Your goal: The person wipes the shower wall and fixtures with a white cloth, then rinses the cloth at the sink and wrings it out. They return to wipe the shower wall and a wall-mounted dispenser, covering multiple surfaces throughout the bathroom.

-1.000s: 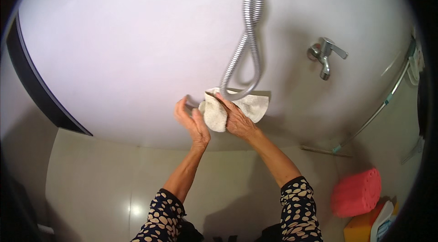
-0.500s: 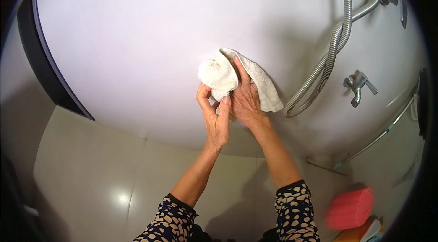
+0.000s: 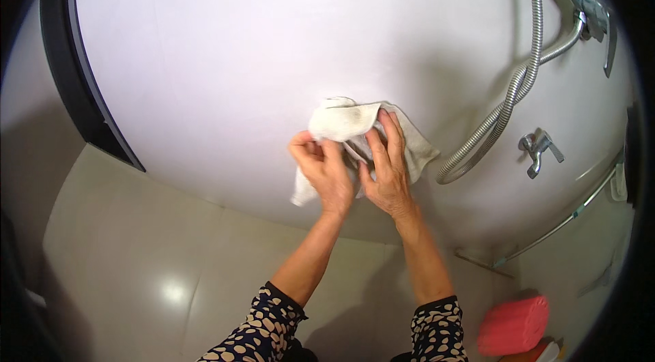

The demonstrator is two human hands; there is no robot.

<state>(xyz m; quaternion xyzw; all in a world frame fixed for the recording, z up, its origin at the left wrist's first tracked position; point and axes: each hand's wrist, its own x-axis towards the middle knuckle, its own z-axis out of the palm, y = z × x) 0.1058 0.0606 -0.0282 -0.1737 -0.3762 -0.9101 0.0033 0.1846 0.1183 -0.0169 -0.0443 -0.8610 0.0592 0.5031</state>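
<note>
A white terry cloth (image 3: pixel 344 121) is partly unfolded between my two hands, in front of the pale wall (image 3: pixel 225 82). My left hand (image 3: pixel 324 171) pinches its left part between thumb and fingers, and a corner hangs down beside that hand. On the right side, my right hand (image 3: pixel 387 167) has its fingers spread over the cloth's inner fold, with the thumb toward the middle. Part of the cloth trails out past the right fingers. Whether the cloth touches the wall I cannot tell.
A coiled metal shower hose (image 3: pixel 501 109) hangs to the right, below a chrome mixer (image 3: pixel 583 0). A small tap (image 3: pixel 539 152) juts from the wall. Lower right are a long-handled squeegee (image 3: pixel 488 265) and a pink bundle (image 3: pixel 513 324). A dark frame (image 3: pixel 75 68) edges the left.
The bunched cloth has been opened out wider, and a corner now hangs beside my left hand. Both hands sit slightly lower in view, the right one shifted a little rightward.
</note>
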